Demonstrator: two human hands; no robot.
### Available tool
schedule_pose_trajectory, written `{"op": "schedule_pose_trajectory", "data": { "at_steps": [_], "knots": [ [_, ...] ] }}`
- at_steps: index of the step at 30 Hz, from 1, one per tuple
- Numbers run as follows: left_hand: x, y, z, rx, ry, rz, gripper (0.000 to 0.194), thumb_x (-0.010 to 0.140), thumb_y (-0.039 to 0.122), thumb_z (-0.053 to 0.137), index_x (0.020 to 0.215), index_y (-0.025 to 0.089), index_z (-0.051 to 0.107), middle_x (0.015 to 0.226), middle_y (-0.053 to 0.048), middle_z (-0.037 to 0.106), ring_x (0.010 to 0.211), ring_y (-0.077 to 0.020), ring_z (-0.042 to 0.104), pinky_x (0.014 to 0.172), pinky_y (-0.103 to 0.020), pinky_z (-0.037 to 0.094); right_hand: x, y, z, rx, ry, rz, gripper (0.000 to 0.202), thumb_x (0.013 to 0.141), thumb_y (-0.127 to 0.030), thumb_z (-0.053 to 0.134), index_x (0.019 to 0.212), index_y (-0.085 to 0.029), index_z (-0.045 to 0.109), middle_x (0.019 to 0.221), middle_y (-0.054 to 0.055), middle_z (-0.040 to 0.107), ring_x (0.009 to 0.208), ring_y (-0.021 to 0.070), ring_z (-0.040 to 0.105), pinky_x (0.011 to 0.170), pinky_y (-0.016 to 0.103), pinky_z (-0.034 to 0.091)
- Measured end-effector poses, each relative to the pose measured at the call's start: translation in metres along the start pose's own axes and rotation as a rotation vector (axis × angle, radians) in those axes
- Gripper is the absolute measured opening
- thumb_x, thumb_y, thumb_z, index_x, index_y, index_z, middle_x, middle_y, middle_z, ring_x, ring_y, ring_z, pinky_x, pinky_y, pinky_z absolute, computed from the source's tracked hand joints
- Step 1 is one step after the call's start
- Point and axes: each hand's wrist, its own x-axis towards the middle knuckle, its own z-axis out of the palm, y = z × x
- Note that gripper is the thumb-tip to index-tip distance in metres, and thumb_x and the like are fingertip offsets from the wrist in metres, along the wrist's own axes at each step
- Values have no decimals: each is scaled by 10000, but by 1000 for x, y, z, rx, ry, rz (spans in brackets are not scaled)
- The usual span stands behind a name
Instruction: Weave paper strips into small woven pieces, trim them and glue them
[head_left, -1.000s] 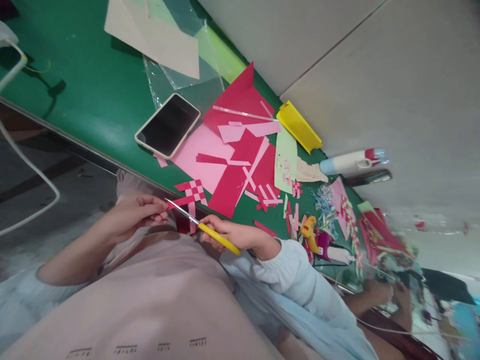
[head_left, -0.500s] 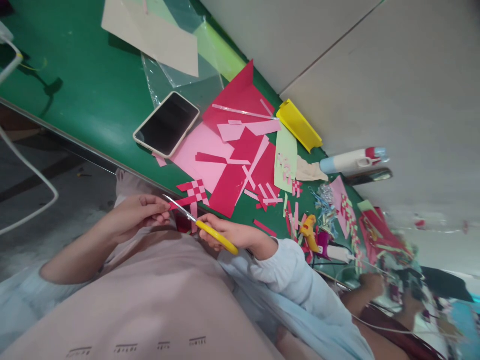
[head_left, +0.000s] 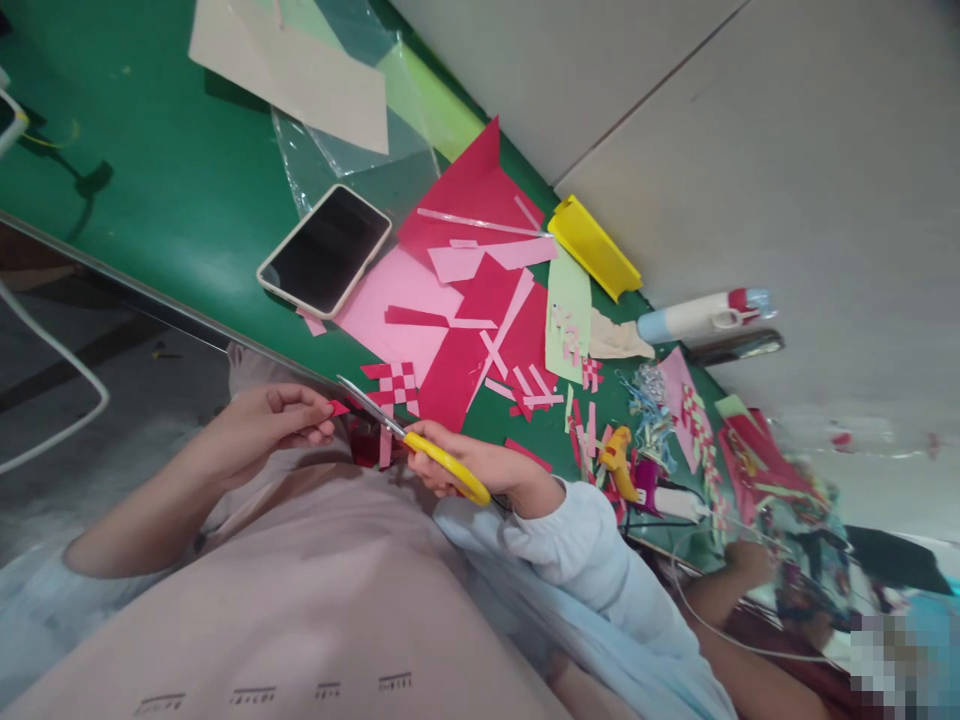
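My left hand (head_left: 289, 415) pinches a small red paper piece (head_left: 340, 408) between thumb and fingertips, near the table's front edge. My right hand (head_left: 450, 460) is closed around the yellow handles of the scissors (head_left: 448, 468), whose blades point up and left and stand slightly apart. Just beyond the blades is a woven red and pink checkered piece (head_left: 397, 385) with loose strip ends; a pink strip hangs down from it beside the scissors. How the woven piece is supported is hidden.
Red paper (head_left: 450, 375), pink sheets and cut strips cover the green table (head_left: 172, 210). A phone (head_left: 326, 250) lies left of them. Further right are a yellow holder (head_left: 595, 247), a white bottle (head_left: 694, 318), an orange glue gun (head_left: 616, 458) and another person's hand (head_left: 750, 565).
The red strip between my left hand and the woven piece now shows as a short piece at my left fingertips. Both hands have moved slightly apart, the scissors shifting right.
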Motion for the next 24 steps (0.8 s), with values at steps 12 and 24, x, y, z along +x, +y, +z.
{"op": "schedule_pose_trajectory", "data": {
  "at_steps": [12, 24],
  "knots": [
    [-6, 20, -10, 850, -158, 364, 294, 745, 486, 677, 890, 250, 774, 958, -25, 786, 843, -219, 672, 742, -260, 458, -28, 19, -11, 82, 73, -234, 553, 817, -568, 762, 1104, -262, 402, 866, -52, 408, 579, 45, 300, 523, 217, 267],
    [28, 57, 29, 1125, -55, 831, 373, 866, 427, 608, 1098, 154, 712, 1125, -166, 680, 1124, -352, 546, 1062, -473, 350, -45, 34, 1, 131, 256, -341, 610, 795, -660, 717, 1132, -269, 391, 818, -60, 397, 552, 58, 282, 500, 232, 224]
  ]
}}
